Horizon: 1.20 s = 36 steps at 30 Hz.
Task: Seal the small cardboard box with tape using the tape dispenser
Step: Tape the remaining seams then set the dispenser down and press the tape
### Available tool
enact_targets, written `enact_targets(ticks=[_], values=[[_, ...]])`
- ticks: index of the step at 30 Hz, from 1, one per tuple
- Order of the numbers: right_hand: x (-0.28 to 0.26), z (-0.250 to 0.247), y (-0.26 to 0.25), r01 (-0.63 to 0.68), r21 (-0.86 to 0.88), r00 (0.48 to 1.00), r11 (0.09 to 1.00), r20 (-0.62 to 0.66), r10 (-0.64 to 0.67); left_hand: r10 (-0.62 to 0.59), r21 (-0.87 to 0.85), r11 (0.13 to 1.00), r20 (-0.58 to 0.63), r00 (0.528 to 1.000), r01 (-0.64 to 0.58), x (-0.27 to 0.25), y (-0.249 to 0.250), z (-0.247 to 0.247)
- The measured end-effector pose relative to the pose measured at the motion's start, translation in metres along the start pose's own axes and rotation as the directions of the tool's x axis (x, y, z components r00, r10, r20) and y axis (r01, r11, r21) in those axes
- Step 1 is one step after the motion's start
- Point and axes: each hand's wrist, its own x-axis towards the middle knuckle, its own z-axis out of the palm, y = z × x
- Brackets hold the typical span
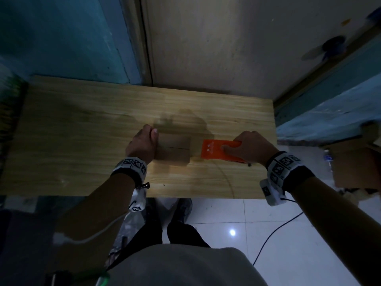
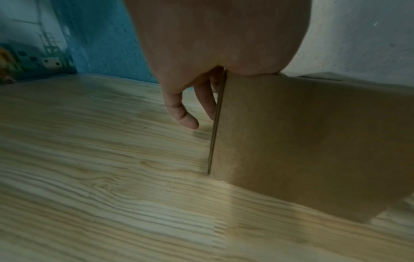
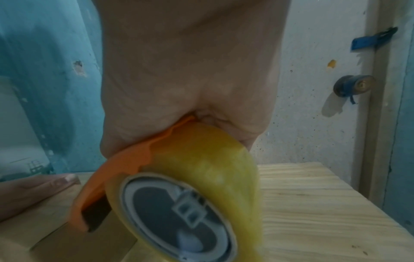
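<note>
Nearest the head camera was the person's grey-clad torso, with both forearms reaching out over the wooden surface (image 1: pixel 82 124). Left hand (image 1: pixel 142 144) — grip curled over the left end of the small cardboard box (image 1: pixel 174 150), thumb lying on the top face and fingers (image 2: pixel 207 104) hanging down the far side, as the left wrist view showed. Box resting on the surface near its middle, flaps folded shut, the centre seam showing as a dark line on top. Right hand (image 1: pixel 252 147) — grip wrapped round the orange tape dispenser (image 1: pixel 216 150), fingers and thumb closed on its body. Dispenser lay just beside the box's right end; whether they touched could not be told. Right wrist view: yellowish tape roll (image 3: pixel 215 177) seated in the dispenser, grey hub facing the lens. Marker-printed wristbands (image 1: pixel 282 166) sat on both wrists.
</note>
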Motion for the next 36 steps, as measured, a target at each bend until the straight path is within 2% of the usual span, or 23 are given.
enact_targets(ticks=[17,26,36], values=[[0.027,0.006,-0.029,-0.066,-0.168,0.997,0.984,0.021,0.07,0.017,-0.006,1.0,-0.013,1.0,-0.017,0.003,-0.004,0.004],[0.044,0.01,-0.055,-0.027,-0.237,0.999,0.971,0.026,0.034,-0.005,-0.014,1.0,-0.009,1.0,0.005,0.004,-0.003,0.005],[0.047,0.005,-0.094,-0.071,-0.399,0.996,0.914,-0.075,0.044,-0.001,-0.039,0.999,-0.016,1.0,0.0,0.003,-0.003,0.005]])
